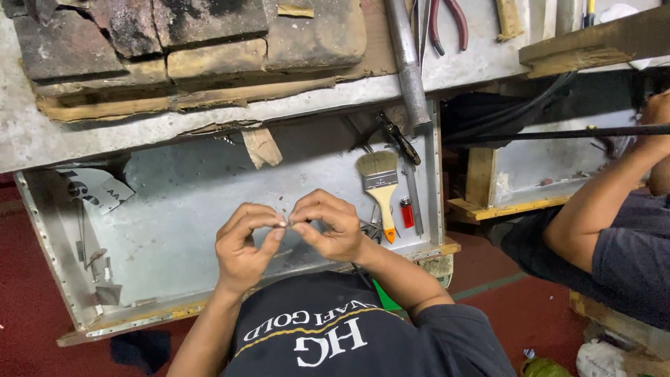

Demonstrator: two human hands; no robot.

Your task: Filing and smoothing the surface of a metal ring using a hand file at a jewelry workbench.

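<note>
Head view: the left hand (pixel 244 248) and right hand (pixel 328 227) meet fingertip to fingertip over the metal tray (pixel 174 230), pinching a tiny piece (pixel 287 223) between them — too small to identify. At two o'clock from the hands lies a paintbrush (pixel 380 188), a red lighter (pixel 407 212) just beside it. At three o'clock — another person's arm (pixel 600 202).

Left hand (pixel 244 244) and right hand (pixel 328 227) meet — fingertips pinched.

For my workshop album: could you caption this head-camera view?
Left hand and right hand pinch a tiny metal piece together above a metal tray beside a paintbrush.
</note>
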